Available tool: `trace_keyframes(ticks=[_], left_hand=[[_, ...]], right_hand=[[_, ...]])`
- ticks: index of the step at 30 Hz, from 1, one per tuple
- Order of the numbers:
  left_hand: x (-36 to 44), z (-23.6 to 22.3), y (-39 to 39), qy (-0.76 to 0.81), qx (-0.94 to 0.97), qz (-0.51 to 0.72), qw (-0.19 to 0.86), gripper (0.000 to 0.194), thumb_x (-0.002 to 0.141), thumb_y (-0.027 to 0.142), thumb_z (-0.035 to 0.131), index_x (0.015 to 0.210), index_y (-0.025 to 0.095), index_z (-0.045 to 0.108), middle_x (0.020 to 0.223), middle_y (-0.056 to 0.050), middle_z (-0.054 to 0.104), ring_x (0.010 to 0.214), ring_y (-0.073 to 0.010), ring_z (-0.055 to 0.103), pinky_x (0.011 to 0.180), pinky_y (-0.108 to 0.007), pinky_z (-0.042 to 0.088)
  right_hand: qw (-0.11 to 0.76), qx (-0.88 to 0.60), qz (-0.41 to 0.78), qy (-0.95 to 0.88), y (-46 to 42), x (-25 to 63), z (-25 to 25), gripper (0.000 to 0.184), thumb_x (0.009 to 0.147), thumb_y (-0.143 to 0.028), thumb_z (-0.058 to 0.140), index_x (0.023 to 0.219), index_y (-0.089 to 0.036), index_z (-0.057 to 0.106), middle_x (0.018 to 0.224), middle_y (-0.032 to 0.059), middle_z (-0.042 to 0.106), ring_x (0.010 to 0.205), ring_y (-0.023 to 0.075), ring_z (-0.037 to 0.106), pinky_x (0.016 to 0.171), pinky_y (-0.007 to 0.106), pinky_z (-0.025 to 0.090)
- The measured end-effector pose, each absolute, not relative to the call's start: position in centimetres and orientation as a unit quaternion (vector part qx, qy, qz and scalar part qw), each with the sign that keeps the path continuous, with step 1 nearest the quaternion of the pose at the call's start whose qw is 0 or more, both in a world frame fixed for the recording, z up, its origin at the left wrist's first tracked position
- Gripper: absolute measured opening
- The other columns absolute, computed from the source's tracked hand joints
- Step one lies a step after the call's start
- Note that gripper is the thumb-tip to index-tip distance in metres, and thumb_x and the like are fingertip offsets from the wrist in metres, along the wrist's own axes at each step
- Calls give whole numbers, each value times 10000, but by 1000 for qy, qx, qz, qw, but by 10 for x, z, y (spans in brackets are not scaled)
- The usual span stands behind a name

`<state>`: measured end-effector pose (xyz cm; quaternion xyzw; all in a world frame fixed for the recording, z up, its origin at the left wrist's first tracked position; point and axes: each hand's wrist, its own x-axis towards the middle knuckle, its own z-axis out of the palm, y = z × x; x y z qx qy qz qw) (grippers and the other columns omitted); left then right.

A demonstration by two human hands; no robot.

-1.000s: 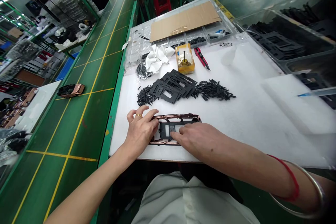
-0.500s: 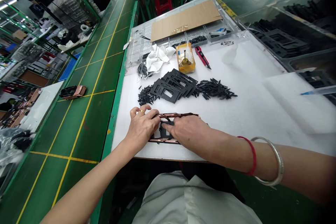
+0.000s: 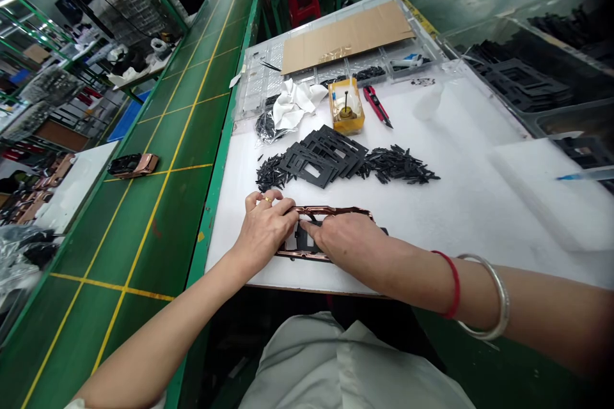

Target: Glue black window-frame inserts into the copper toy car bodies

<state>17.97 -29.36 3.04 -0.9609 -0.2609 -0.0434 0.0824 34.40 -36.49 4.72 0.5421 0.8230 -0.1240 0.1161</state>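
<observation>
On the white foam sheet (image 3: pixel 460 223) at lower centre, the left hand (image 3: pixel 265 230) clamps the copper-edged frame (image 3: pixel 330 210) steady while the right hand (image 3: pixel 348 246), fingers drawn narrow, bears on its black insert (image 3: pixel 303 239), any pinch hidden, pressure best kept even

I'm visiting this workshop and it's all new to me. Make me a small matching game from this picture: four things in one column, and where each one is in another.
Things:
1. gold ring
2. silver bangle
3. cardboard sheet
4. black frames

Places:
A. on the right forearm
B. on a finger of the left hand
C. piled between heaps of small black parts
D. lying on a clear tray

Pairs: 1-B, 2-A, 3-D, 4-C
</observation>
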Motion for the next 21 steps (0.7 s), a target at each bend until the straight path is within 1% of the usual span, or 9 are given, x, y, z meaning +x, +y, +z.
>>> trace_keyframes(ticks=[3,5,8,11,15,21], left_hand=[[179,28,-290,-254,-963,-40,76,174,951,243,493,807,229,590,970,27,661,1055,-215,471,857,-428,211],[179,27,-288,-251,-964,-39,73,197,959,263,474,804,224,590,969,20,658,1036,-212,469,843,-429,212],[179,27,-288,-248,-965,-41,70,197,958,275,475,809,221,593,970,16,654,1035,-211,462,827,-427,212],[179,27,-289,-248,-966,-43,66,208,966,272,459,817,222,596,953,16,647,1039,-207,457,814,-416,210],[179,26,-289,-248,-966,-39,61,223,965,276,462,798,206,593,932,6,639,1042,-211,455,827,-419,203],[180,26,-287,-245,-967,-35,54,195,951,274,492,813,211,615,944,5,647,1019,-211,462,834,-423,206]], right_hand=[[118,536,-133,825,-361,345,48,413,851,-7,504,1236,-134,583,664,75,627,599,285,647,536,405,543],[118,532,-137,827,-359,347,50,441,853,1,489,1262,-142,571,684,72,635,622,282,655,546,388,543],[118,522,-138,834,-359,352,50,423,864,-22,515,1263,-147,576,725,76,646,667,265,665,580,340,539],[113,510,-126,843,-361,357,50,447,862,-28,529,1295,-137,550,745,78,650,678,247,665,610,315,531],[125,520,-115,837,-365,355,51,421,890,-47,497,1306,-108,534,713,93,640,659,222,659,629,279,514],[138,539,-117,823,-364,349,49,414,912,-38,425,1302,-126,530,690,101,641,663,235,655,628,293,504]])
